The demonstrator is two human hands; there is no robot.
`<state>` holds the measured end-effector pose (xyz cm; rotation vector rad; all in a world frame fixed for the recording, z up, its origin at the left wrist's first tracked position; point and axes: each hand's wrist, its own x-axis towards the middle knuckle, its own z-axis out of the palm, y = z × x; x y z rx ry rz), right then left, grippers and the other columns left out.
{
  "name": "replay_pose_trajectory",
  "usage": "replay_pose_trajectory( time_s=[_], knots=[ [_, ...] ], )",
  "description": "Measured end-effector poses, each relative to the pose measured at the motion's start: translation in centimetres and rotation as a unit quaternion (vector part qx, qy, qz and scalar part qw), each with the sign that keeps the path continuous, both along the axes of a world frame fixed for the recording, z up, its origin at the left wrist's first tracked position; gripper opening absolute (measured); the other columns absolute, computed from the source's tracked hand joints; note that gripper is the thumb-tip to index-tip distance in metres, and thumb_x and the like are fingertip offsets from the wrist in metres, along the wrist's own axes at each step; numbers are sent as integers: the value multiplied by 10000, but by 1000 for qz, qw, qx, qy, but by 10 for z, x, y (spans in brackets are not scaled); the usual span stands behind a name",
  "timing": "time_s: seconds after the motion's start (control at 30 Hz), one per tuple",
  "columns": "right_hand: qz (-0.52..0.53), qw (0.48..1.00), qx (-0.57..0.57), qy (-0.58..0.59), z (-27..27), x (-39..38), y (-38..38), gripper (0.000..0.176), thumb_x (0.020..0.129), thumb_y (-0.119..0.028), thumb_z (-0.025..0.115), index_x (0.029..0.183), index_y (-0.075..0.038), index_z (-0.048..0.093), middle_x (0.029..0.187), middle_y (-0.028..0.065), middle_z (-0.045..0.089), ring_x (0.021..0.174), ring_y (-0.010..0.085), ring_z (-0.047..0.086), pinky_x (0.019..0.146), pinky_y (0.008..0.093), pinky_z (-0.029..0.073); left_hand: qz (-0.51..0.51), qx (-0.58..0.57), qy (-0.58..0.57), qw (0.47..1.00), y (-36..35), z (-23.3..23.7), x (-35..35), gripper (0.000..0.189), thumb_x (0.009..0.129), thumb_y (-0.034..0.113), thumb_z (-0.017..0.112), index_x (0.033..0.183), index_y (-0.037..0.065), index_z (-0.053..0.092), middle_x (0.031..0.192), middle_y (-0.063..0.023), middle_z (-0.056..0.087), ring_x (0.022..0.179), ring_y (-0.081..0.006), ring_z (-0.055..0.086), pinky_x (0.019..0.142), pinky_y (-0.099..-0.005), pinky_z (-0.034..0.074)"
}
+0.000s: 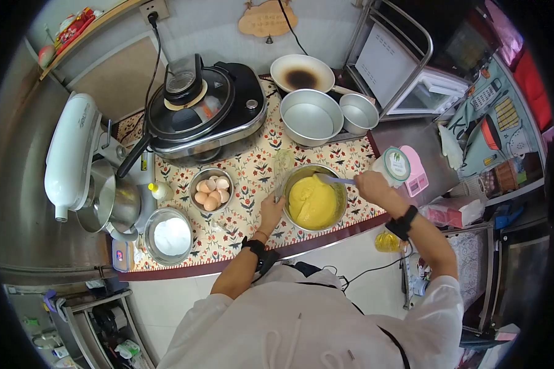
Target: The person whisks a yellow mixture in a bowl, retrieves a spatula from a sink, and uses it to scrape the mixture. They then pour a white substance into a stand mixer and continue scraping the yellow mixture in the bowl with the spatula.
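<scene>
A metal bowl [342,212] holds thick yellow batter [313,202]. My right hand [373,186] is closed on the handle of a spatula [333,179], whose blade touches the batter near the bowl's upper rim. At the bowl's left side, my left hand [272,212] is closed round the handle of a wire whisk [282,167], its wires pointing away from me over the cloth. Left of that hand, a smaller metal bowl [197,179] contains eggs and eggshells [212,193]. Another bowl [149,237] with white contents stands at the lower left.
A stand mixer [74,154] is at the left, beside a small yellow-capped bottle [160,190]. Behind are a lidded electric pan [194,111], two round tins [311,117] and a frying pan [301,72]. At right are a lidded tub [393,166] and a pink scale [415,172].
</scene>
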<state>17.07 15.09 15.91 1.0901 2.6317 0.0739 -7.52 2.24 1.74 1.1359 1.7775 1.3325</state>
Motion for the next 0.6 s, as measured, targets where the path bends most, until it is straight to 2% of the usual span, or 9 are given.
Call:
replay_pose_trajectory(
  time_s=[0.07,0.13,0.27,0.37,0.47,0.5,0.6],
  knots=[
    [14,1000,-14,12,-7,-18,8,133,674,-129,572,737,-21,617,674,147,609,624,289,614,563,382,494,-10,1,-42,999,1,-1,-2,259,785,149,538,890,-87,557,676,-212,585,555,-207,535,559,-324,427],
    [59,996,-51,29,-8,-36,9,151,689,-153,570,732,-16,616,684,155,611,629,289,616,566,382,497,6,31,-28,999,3,-8,0,242,781,137,537,894,-75,563,661,-209,580,533,-219,530,547,-323,423],
    [128,986,-98,-48,17,-60,-10,145,700,-190,581,699,-53,628,686,126,617,635,289,617,571,381,498,29,27,6,999,1,-10,3,230,777,128,537,894,-68,566,653,-209,573,524,-227,526,544,-330,422],
    [181,977,-87,-74,37,-51,-31,120,727,-174,551,721,-90,637,671,103,614,629,291,618,573,379,497,48,24,-2,999,-1,1,6,228,773,129,544,883,-70,564,669,-222,574,554,-256,551,551,-340,426],
    [198,973,-20,-114,73,-39,-31,146,761,-170,507,745,-107,638,685,91,609,678,266,620,572,346,490,45,7,8,999,-1,-6,5,264,780,182,546,861,-68,564,676,-198,592,575,-238,567,563,-340,427],
    [210,972,22,-101,86,-39,-33,170,771,-180,486,752,-99,635,711,75,608,740,231,612,575,306,475,48,22,2,999,0,-9,6,257,784,177,544,868,-65,568,670,-193,591,566,-232,563,558,-337,426],
    [251,959,108,-70,74,-44,-15,167,765,-189,496,750,-96,635,731,53,609,787,208,598,581,279,461,51,43,-5,998,1,-13,7,240,794,160,538,887,-58,576,657,-182,589,545,-215,551,545,-327,422]
  ],
)
